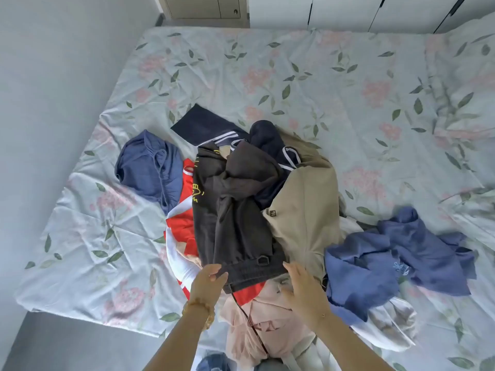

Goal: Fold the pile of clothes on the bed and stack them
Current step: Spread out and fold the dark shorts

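A pile of unfolded clothes lies on the bed's near half. Dark grey trousers [235,210] lie on top, waistband toward me. My left hand [207,281] pinches the left end of that waistband. Just right of the waistband, my right hand [301,283] hovers with fingers spread and holds nothing. Around the trousers lie a beige garment [302,210], a red and white garment [182,220], a pink garment [257,330] nearest me, a navy striped garment [203,124], and blue garments at left [150,167] and right [396,253].
The bed [321,76] wears a pale floral sheet, bare across its far half and left side. A grey wall stands to the left, and white cupboard doors [348,9] stand behind the bed. The mattress corner [32,298] is at lower left.
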Tool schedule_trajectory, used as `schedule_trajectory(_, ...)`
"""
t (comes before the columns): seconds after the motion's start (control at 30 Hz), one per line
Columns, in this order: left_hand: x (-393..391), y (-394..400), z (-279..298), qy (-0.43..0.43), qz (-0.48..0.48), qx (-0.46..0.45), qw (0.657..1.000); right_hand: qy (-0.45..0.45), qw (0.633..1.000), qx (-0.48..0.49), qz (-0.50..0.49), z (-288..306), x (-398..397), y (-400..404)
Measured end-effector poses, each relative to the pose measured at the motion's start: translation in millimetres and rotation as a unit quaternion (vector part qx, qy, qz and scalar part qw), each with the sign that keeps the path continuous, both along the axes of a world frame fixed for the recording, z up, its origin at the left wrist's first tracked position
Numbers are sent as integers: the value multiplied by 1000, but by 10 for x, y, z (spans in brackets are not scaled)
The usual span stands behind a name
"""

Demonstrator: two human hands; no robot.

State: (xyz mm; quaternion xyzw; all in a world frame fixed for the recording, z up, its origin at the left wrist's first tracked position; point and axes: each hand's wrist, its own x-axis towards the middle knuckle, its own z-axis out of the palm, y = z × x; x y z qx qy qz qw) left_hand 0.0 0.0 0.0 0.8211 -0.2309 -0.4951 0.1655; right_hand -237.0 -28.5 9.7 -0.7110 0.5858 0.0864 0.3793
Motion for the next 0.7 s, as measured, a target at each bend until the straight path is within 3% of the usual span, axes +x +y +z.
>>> schedule_trajectory(0.13,155,-106,-352,-35,91,36,995,-37,996,25,-72,-314,129,-88)
schedule_trajectory(0.23,167,-130,-610,28,122,83,989,-78,986,53,-137,-512,215,-95)
schedule_trajectory(0.4,185,-72,-731,-5,99,119,988,-131,959,59,-245,-657,265,-156)
schedule_trajectory(0.53,197,78,-618,54,78,65,993,-153,940,97,-289,-564,340,-134)
schedule_trajectory(0.7,160,190,-188,64,50,-35,996,-224,921,48,-316,-106,547,0)
